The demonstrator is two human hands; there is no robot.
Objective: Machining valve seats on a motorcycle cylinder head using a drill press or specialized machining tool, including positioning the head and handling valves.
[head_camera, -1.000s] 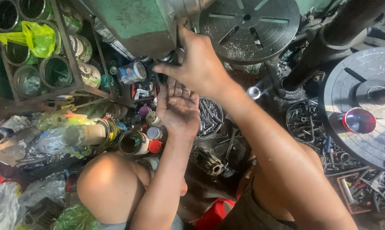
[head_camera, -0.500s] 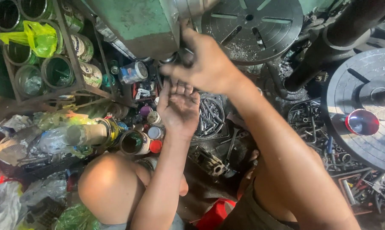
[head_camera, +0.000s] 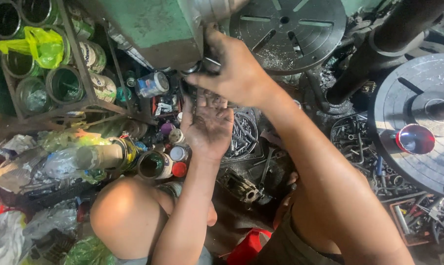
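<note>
My right hand point(head_camera: 236, 73) pinches a small metal part point(head_camera: 209, 63) at the underside of the green drill head point(head_camera: 153, 29), while my left hand point(head_camera: 209, 125) waits spread, palm up, directly beneath it, nearer my knee point(head_camera: 124, 216).

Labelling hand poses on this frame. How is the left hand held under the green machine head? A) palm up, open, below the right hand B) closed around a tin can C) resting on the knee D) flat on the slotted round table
A: the left hand lies open, grimy palm up, just under the right hand, which grips a part at the underside of the green machine head.
</note>
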